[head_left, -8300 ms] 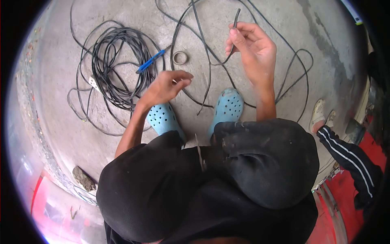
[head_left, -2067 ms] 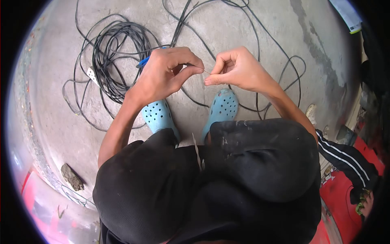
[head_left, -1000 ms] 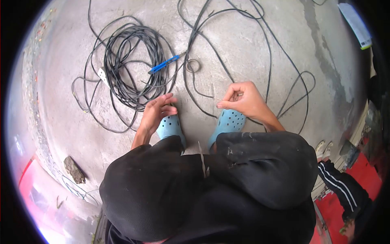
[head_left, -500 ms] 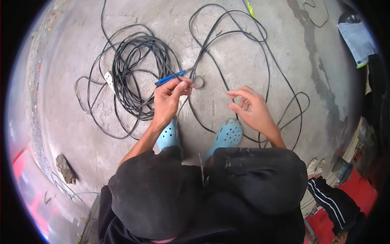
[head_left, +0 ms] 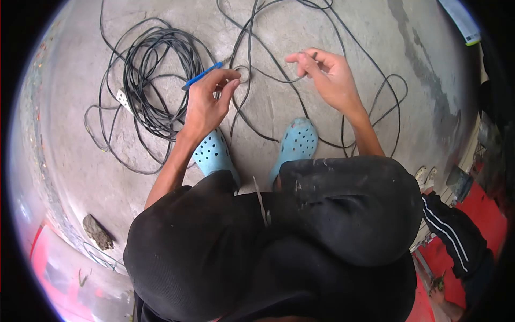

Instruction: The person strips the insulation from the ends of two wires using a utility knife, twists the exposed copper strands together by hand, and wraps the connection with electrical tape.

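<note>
My left hand (head_left: 210, 102) is closed beside a blue-handled tool (head_left: 203, 75), which lies across its back fingers; its fingertips pinch near a small loop of thin dark wire (head_left: 244, 73). My right hand (head_left: 330, 80) has its fingers closed on the black cable (head_left: 276, 78), whose thin length runs from the loop to the fingertips. To the left of my left hand lies a coil of black cable (head_left: 130, 80) on the concrete floor, with a white socket strip (head_left: 123, 99) partly under it. More loose cable spreads beyond and below my right hand.
My feet in light-blue clogs (head_left: 300, 140) stand on the concrete floor (head_left: 257, 107). A stone-like lump (head_left: 97, 232) lies at the lower left. At the right are a person's dark sleeve or leg with white stripes (head_left: 448, 231), red material (head_left: 483, 209) and a printed sheet (head_left: 460, 20).
The view has shifted, so the floor items sit higher. My right hand has moved up and now holds a stretch of cable. My left hand stays beside the blue tool.
</note>
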